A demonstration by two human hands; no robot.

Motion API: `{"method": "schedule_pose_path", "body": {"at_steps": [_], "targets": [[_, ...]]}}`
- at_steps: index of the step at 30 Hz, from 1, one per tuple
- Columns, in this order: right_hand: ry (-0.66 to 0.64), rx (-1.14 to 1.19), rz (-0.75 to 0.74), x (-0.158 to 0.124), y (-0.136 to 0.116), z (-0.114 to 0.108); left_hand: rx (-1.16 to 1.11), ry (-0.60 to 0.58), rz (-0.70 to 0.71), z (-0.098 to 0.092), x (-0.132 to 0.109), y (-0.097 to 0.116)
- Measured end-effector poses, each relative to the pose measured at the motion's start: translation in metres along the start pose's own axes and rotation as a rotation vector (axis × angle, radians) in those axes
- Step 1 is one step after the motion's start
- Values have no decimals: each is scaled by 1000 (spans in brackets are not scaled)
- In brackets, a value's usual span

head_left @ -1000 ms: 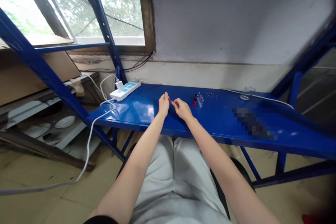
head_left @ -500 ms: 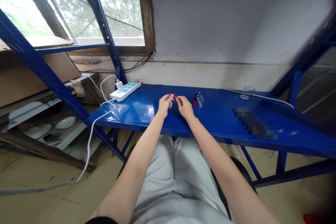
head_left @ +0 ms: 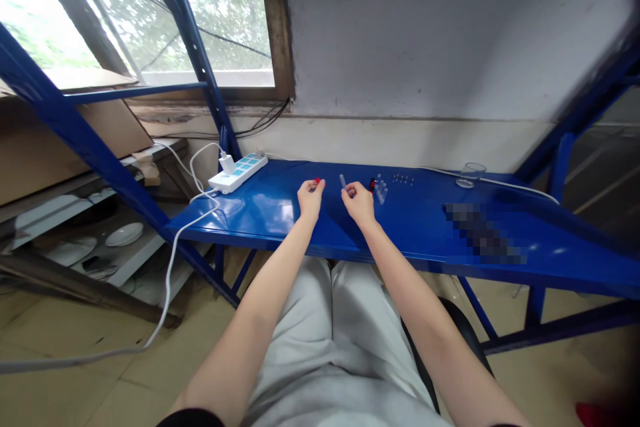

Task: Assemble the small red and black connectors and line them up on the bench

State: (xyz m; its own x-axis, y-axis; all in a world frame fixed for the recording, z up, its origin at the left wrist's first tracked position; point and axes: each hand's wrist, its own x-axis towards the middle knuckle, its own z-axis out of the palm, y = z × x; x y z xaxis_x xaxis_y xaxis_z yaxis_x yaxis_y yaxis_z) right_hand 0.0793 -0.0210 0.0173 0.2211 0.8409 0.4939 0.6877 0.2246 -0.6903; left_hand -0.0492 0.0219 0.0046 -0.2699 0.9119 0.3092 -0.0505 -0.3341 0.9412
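Over the blue tabletop (head_left: 270,213), my left hand (head_left: 310,200) pinches a small red piece (head_left: 317,180), mostly covered by the fingers. Held by the fingers of my right hand (head_left: 360,203) is a short clear tube (head_left: 343,181), its free end pointing up and away. The two hands are apart. Just beyond the right hand lies a slim black-and-red piece (head_left: 372,185), partly hidden by that hand. Beside it are several small clear tubes (head_left: 382,193). Farther right sits a row of several tiny pieces (head_left: 403,179), too small to name.
A white power strip (head_left: 240,173) with a plug and cable lies at the table's left end. Toward the right are a clear glass (head_left: 470,175) and a dark, pixelated object (head_left: 483,233). Blue frame posts (head_left: 193,33) rise at the left; a wall stands behind.
My hands have moved apart from where they met at the red piece. The clear tube now shows in my right hand, which has shifted slightly right.
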Motion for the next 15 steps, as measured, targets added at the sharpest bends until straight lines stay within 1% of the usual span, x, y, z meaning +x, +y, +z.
{"method": "schedule_pose_path", "body": {"at_steps": [2,4,6,8,10,12,15], "targets": [[-40,-17,109,1,0,-16,132,-169,78,4,-4,-1],[-91,-58,168,3,4,-36,251,-346,126,11,-8,1],[-133,-108,223,6,11,-58,345,-463,148,21,-13,4],[-188,-164,284,8,20,-76,413,-516,161,32,-17,8],[-228,-214,318,10,29,-87,458,-544,174,45,-22,10],[-227,-276,330,10,37,-90,490,-556,177,56,-27,10],[-178,-369,334,8,47,-87,544,-531,156,68,-34,8]]}}
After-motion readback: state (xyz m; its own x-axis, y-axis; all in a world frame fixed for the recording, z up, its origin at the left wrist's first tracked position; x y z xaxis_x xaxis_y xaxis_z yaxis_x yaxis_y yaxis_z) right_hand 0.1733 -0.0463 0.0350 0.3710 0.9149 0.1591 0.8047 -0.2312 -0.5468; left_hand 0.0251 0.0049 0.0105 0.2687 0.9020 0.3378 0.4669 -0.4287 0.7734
